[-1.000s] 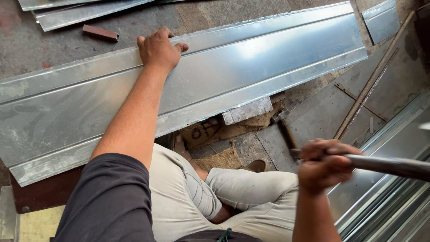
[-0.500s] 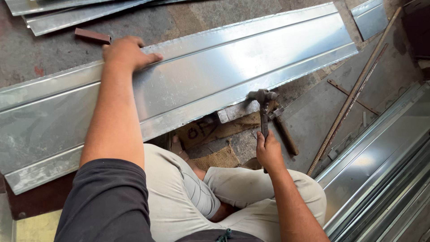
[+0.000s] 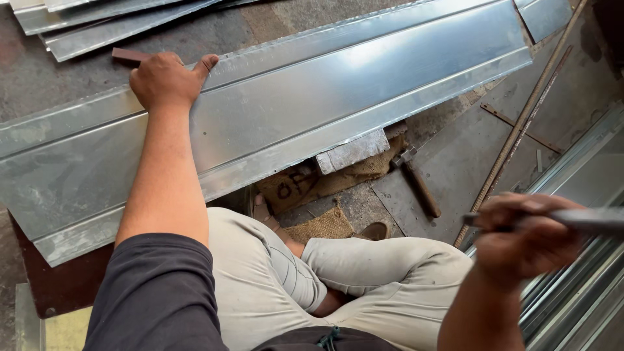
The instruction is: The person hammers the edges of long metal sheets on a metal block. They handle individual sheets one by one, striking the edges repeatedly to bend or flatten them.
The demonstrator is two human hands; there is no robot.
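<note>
Two hands busy: left hand (image 3: 166, 79) flat, fingers spread, pressing long metal sheet (image 3: 338, 97) at 11 o'clock; right hand (image 3: 526, 237) fisted around blurred hammer handle (image 3: 585, 220) at 4 o'clock.

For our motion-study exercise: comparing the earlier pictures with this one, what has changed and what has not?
The right hand has swung its hammer back up to the right, away from the sheet's near edge where it struck half a second ago. The left hand still presses the far side of the metal sheet, which lies as before.
</note>
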